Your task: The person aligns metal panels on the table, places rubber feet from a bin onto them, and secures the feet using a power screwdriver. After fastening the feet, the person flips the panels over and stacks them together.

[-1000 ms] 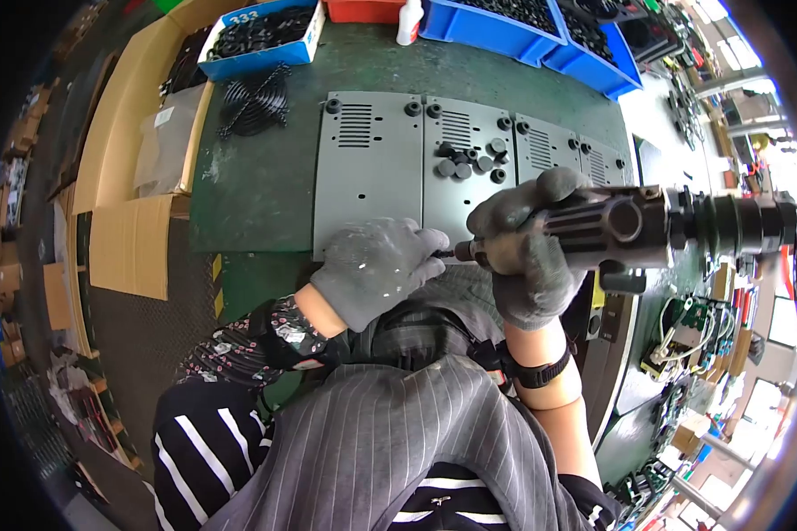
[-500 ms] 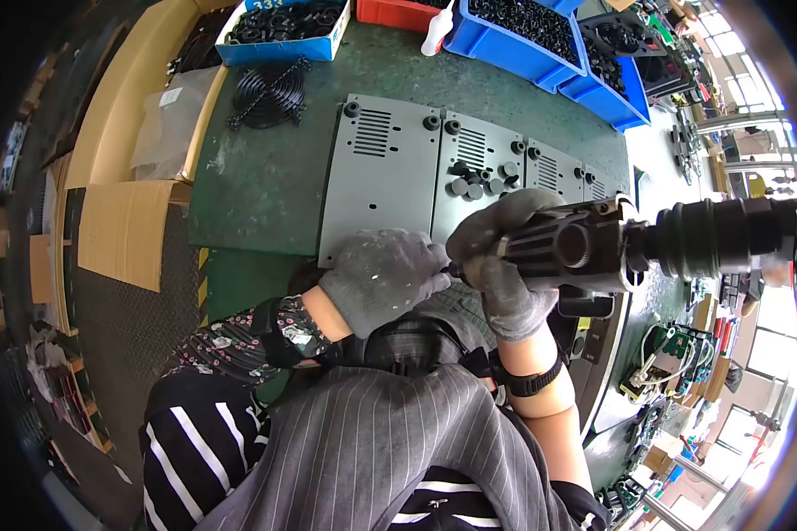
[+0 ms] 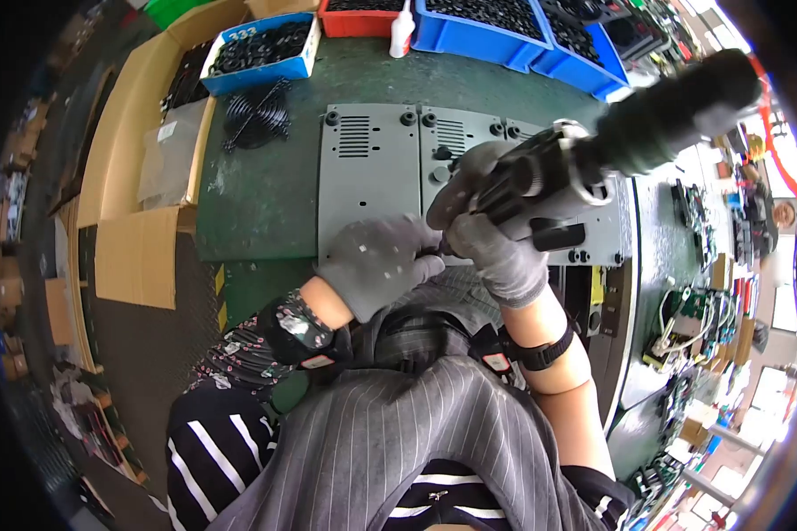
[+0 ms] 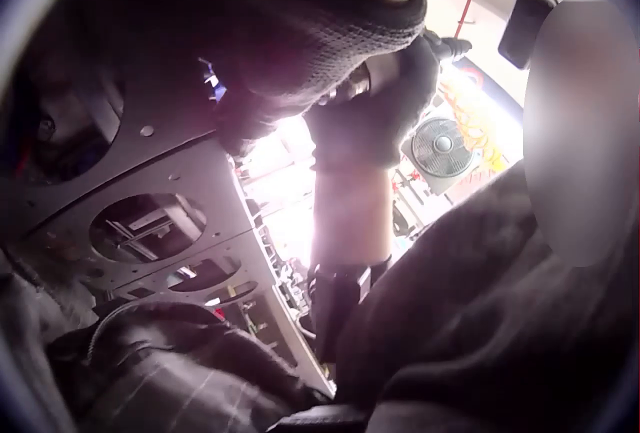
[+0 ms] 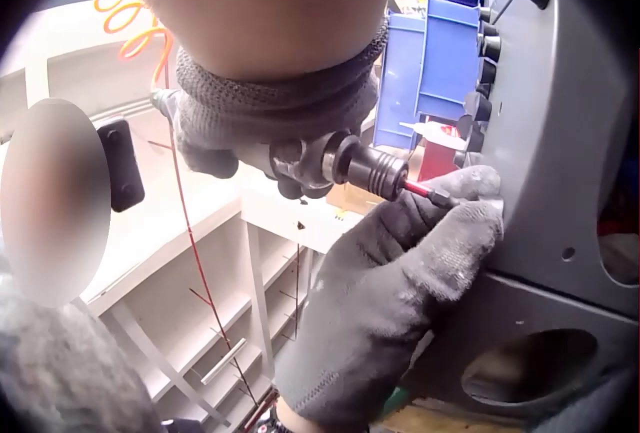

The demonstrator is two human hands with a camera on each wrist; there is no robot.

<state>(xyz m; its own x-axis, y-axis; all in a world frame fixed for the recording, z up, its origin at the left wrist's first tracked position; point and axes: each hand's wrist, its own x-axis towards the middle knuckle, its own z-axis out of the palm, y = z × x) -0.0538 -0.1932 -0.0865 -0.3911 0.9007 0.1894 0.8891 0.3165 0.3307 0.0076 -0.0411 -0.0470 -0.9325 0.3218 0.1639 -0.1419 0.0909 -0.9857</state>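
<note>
My gloved right hand point(image 3: 503, 264) grips a dark air screwdriver point(image 3: 545, 184), fingers wrapped round its body. Its rear end points up and to the right in the head view. A red bit point(image 5: 414, 188) sticks out of its nose in the right wrist view. At the bit's tip, the thumb and finger of my gloved left hand point(image 3: 372, 258) pinch a small dark screw point(image 5: 438, 197), mostly covered by the fingertips. Both hands meet at the near edge of the grey metal panels point(image 3: 367, 184), which carry black rubber feet point(image 3: 408, 118) along the far side.
Loose round feet point(image 3: 439, 174) lie on the second panel. A fan guard point(image 3: 255, 117) is at the left on the green table point(image 3: 257, 203). Parts fill a blue-white box point(image 3: 261, 73) and blue bins point(image 3: 478, 40); a white bottle point(image 3: 402, 34) stands between. A cardboard box point(image 3: 133, 257) is far left.
The screwdriver has swung from lying nearly level to the right to slanting up and right. My left hand has stayed at the bit by the panels' near edge. The head view has shifted slightly.
</note>
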